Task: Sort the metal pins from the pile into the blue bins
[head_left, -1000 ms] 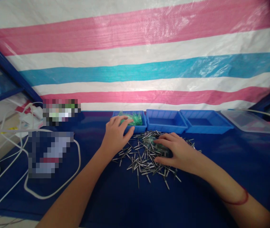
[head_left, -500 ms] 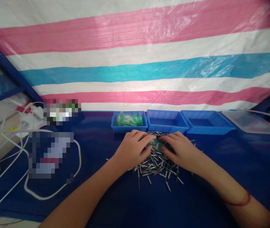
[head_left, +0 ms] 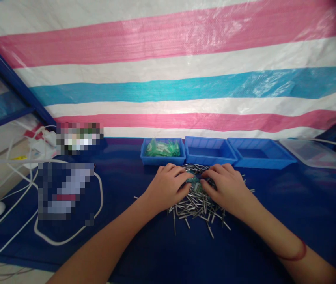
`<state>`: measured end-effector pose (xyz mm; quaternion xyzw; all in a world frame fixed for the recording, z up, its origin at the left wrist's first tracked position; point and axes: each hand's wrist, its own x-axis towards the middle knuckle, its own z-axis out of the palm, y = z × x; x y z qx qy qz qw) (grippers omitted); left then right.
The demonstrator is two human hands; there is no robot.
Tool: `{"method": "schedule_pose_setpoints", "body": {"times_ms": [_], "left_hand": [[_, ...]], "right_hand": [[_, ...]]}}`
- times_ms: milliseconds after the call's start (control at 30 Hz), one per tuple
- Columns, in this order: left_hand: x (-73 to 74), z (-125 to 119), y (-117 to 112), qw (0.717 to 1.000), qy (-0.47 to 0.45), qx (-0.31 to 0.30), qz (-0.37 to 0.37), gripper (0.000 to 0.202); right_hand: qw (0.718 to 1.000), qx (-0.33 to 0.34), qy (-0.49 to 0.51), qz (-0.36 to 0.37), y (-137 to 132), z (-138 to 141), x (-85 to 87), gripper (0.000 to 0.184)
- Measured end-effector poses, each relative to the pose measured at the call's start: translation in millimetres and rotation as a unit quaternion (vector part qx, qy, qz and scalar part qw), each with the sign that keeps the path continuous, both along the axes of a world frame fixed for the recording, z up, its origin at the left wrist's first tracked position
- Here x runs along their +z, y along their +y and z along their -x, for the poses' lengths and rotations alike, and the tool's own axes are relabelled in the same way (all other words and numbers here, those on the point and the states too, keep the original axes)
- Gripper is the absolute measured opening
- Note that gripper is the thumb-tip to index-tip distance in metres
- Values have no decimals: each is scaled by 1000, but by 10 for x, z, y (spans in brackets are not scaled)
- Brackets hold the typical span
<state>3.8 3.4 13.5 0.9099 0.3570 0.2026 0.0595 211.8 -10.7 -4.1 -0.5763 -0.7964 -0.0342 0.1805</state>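
Centre frame, left hand (head_left: 168, 188) and right hand (head_left: 229, 190) cup a heap of metal pins (head_left: 196, 207) on the blue table (head_left: 156, 256), both curved palm-down, grip hidden; gathering seems underway, and lifting single pins would demand fine pinches.

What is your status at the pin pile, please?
Left hand and right hand both down on the metal pins, fingertips meeting at a small green piece. Grip unclear. Blue trays behind the pile, apart from both hands.

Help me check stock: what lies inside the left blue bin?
Green translucent pieces are heaped inside the left blue bin. They cover its floor, so anything beneath them cannot be seen.
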Motion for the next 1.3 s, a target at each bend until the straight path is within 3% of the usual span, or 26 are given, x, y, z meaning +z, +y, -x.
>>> {"method": "schedule_pose_setpoints", "body": {"times_ms": [267, 467, 633, 800, 1033, 1300], "left_hand": [[-111, -4, 5, 1000, 24, -14, 11, 29], [-61, -15, 0, 1000, 15, -6, 14, 25], [-4, -25, 8, 998, -46, 28, 16, 40], [14, -23, 31, 996, -74, 18, 55, 23], [26, -7, 78, 979, -159, 24, 129, 22], [58, 24, 94, 967, -211, 61, 128, 20]], "right_hand": [[1000, 7, -14, -24, 7, 34, -92, 20], [999, -22, 26, -35, -4, 62, -36, 19], [993, 9, 109, -38, -27, 46, 89, 19], [981, 39, 179, -60, -74, 62, 159, 19], [965, 31, 259, -38, -83, 61, 239, 22], [969, 23, 246, -8, -43, -11, 266, 24]]}}
